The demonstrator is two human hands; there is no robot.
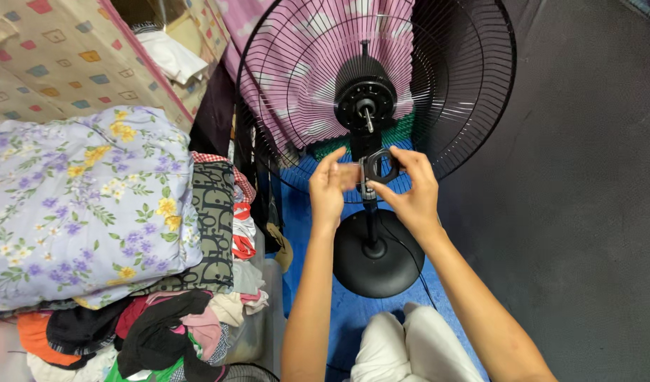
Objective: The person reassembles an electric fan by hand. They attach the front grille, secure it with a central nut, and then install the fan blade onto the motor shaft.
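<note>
In front of a stripped fan (pixel 371 106), the left hand (pixel 328 189) and right hand (pixel 410 189) pinch a black ring (pixel 381 167); a loosened grip could drop it onto the fan base (pixel 376 258).

Fan guard (pixel 438 85) cut off at twelve o'clock by frame edge. Fan pole (pixel 369 212) partly hidden behind both hands. Clothes pile (pixel 162 332) runs off at six o'clock. Left fingertips (pixel 349 175) blurred.

Small black ring-shaped fan part (pixel 383 167) held upright before the stand.
</note>
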